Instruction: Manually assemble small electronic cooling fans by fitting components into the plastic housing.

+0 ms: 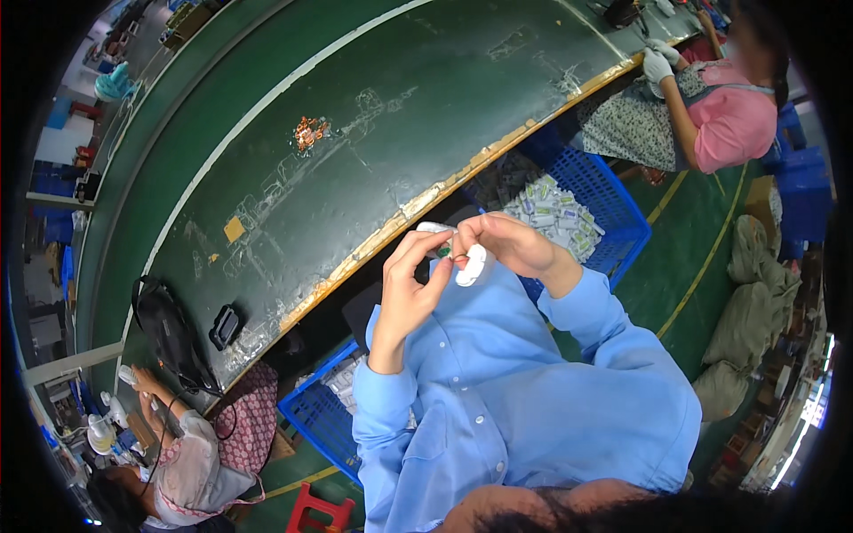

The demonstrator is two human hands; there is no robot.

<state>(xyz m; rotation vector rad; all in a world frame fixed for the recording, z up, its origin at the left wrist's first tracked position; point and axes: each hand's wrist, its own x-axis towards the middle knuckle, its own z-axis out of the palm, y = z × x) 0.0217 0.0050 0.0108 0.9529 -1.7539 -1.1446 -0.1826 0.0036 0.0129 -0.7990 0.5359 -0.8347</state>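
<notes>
While left fingers (410, 246) grasp a white rounded plastic piece (434, 227), right fingers (500, 227) pinch a white curved plastic shell (474, 266) at their tips; parts apart, apparently not yet closed together.

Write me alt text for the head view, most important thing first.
A person's bare left hand and right hand hold small white parts at the fingertips, beside a long green workbench. A blue basket of white pieces is just beyond the right hand. One co-worker is at upper right, another person at lower left.
</notes>
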